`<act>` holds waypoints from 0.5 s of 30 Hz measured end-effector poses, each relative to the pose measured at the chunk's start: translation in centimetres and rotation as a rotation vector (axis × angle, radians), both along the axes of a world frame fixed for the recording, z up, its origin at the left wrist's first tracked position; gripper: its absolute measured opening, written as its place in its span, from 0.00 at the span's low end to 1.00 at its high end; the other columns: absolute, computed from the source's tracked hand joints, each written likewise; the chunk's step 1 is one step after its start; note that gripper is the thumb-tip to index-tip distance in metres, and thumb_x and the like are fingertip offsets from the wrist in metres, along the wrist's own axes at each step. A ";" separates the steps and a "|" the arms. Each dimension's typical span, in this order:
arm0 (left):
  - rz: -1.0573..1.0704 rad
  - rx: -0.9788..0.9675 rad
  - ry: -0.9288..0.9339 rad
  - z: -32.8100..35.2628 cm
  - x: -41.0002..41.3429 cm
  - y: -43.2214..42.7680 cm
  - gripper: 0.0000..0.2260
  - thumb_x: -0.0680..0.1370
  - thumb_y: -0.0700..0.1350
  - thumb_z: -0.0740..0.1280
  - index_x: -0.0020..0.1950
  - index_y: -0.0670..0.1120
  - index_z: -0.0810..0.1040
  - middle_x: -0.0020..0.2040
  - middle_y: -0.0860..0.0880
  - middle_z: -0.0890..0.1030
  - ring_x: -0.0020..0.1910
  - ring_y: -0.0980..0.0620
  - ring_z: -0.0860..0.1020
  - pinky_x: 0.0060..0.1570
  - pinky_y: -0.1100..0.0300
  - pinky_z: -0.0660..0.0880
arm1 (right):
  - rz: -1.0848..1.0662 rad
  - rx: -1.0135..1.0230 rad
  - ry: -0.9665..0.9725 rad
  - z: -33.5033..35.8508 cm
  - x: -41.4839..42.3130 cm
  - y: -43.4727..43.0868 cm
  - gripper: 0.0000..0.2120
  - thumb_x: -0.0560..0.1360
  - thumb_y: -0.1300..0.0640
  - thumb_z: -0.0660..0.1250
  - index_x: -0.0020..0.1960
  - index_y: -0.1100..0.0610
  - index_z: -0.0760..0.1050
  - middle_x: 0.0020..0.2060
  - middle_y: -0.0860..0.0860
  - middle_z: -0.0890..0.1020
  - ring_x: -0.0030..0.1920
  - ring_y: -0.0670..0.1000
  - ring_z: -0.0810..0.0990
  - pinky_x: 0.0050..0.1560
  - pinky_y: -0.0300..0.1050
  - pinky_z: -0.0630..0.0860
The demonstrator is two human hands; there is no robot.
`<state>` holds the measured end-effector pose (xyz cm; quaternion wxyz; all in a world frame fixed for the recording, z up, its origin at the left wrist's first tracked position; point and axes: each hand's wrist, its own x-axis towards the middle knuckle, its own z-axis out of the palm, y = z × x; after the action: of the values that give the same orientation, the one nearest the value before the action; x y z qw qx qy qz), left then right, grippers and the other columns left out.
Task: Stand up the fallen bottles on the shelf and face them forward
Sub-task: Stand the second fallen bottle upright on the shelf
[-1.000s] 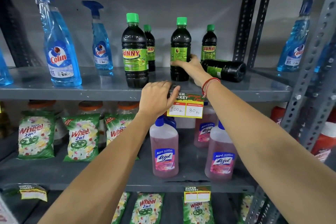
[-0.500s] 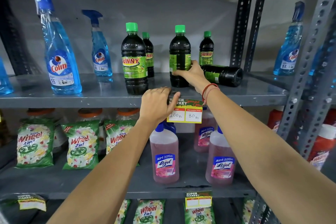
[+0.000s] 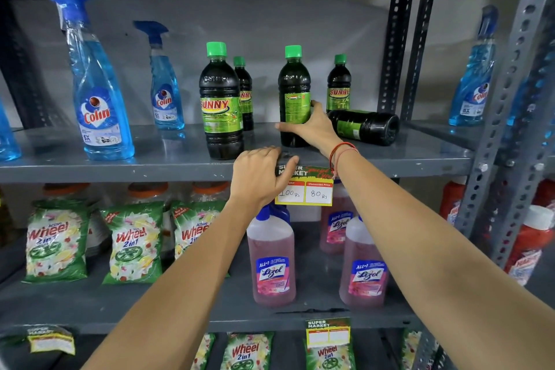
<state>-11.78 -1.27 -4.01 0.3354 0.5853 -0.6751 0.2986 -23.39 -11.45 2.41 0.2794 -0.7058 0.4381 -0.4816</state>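
Note:
Several dark Sunny bottles with green caps stand on the upper shelf (image 3: 180, 159). My right hand (image 3: 312, 128) grips the lower body of one upright dark bottle (image 3: 293, 87), whose back label faces me. Just right of it a fallen dark bottle (image 3: 365, 127) lies on its side, base toward me. A front bottle (image 3: 220, 105) stands with its Sunny label forward, and two more stand behind it (image 3: 244, 93) and at the back right (image 3: 339, 84). My left hand (image 3: 259, 177) rests on the shelf's front edge, beside the yellow price tag (image 3: 304, 189).
Blue Colin spray bottles (image 3: 96, 93) stand at the left of the upper shelf and another (image 3: 477, 75) on the neighbouring rack. Pink Lizol bottles (image 3: 271, 261) and Wheel packets (image 3: 57, 243) fill the lower shelf. Perforated steel uprights (image 3: 504, 117) rise at the right.
The held bottle has turned a little under my right hand, which has shifted around its label. The view has tilted upward. My left hand stays on the shelf edge.

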 end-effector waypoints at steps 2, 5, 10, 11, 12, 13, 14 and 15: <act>-0.002 0.001 -0.004 0.0 0.0 0.0 0.28 0.77 0.60 0.50 0.48 0.41 0.81 0.43 0.44 0.84 0.41 0.45 0.81 0.42 0.53 0.74 | 0.150 0.113 -0.114 0.1 -0.2 0.0 0.29 0.64 0.48 0.75 0.60 0.54 0.68 0.52 0.52 0.80 0.56 0.53 0.78 0.62 0.51 0.73; 0.007 0.009 -0.020 0.0 0.0 0.0 0.29 0.77 0.61 0.50 0.48 0.41 0.81 0.43 0.44 0.85 0.42 0.45 0.82 0.42 0.53 0.74 | 0.217 0.149 -0.162 0.2 -0.7 0.0 0.17 0.66 0.58 0.72 0.53 0.55 0.73 0.48 0.53 0.81 0.55 0.54 0.79 0.64 0.51 0.73; 0.012 0.023 -0.031 0.1 0.1 0.1 0.30 0.77 0.62 0.49 0.50 0.41 0.81 0.45 0.44 0.85 0.44 0.45 0.82 0.43 0.54 0.73 | 0.101 0.039 -0.083 0.0 -0.8 0.6 0.36 0.62 0.53 0.80 0.65 0.56 0.67 0.52 0.48 0.75 0.54 0.47 0.73 0.57 0.42 0.69; 0.012 0.023 -0.032 0.1 0.1 0.1 0.30 0.77 0.62 0.49 0.50 0.41 0.81 0.45 0.44 0.85 0.44 0.45 0.82 0.43 0.54 0.73 | 0.109 0.037 -0.076 0.0 -0.8 0.7 0.36 0.62 0.52 0.80 0.65 0.55 0.67 0.52 0.47 0.75 0.54 0.47 0.73 0.58 0.42 0.69; 0.012 0.025 -0.034 0.1 0.1 0.1 0.30 0.77 0.62 0.49 0.51 0.41 0.81 0.46 0.45 0.85 0.44 0.46 0.82 0.43 0.54 0.73 | 0.140 0.068 -0.081 0.1 -0.8 0.6 0.35 0.63 0.52 0.80 0.64 0.54 0.67 0.53 0.48 0.75 0.55 0.48 0.74 0.59 0.43 0.69; 0.012 0.027 -0.038 0.1 0.1 0.1 0.30 0.77 0.62 0.49 0.51 0.42 0.81 0.46 0.45 0.85 0.44 0.46 0.82 0.44 0.54 0.73 | 0.177 0.106 -0.085 0.1 -0.8 0.6 0.32 0.64 0.53 0.79 0.63 0.54 0.67 0.54 0.48 0.77 0.56 0.49 0.75 0.60 0.44 0.70; 0.012 0.026 -0.041 0.1 0.1 0.1 0.30 0.77 0.62 0.49 0.51 0.42 0.81 0.46 0.45 0.85 0.44 0.46 0.82 0.44 0.54 0.73 | 0.201 0.138 -0.090 0.1 -0.8 0.4 0.29 0.65 0.54 0.78 0.62 0.55 0.68 0.54 0.50 0.78 0.58 0.50 0.76 0.62 0.46 0.71; 0.012 0.026 -0.043 0.0 0.1 0.1 0.30 0.77 0.62 0.49 0.52 0.42 0.81 0.46 0.45 0.85 0.45 0.46 0.82 0.44 0.54 0.73 | 0.210 0.152 -0.091 0.1 -0.8 0.2 0.28 0.66 0.56 0.77 0.62 0.56 0.69 0.55 0.52 0.80 0.59 0.52 0.77 0.64 0.48 0.71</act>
<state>-11.66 -1.16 -3.96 0.3115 0.5872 -0.6824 0.3042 -24.20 -11.24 2.53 0.4008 -0.7018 0.3838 -0.4466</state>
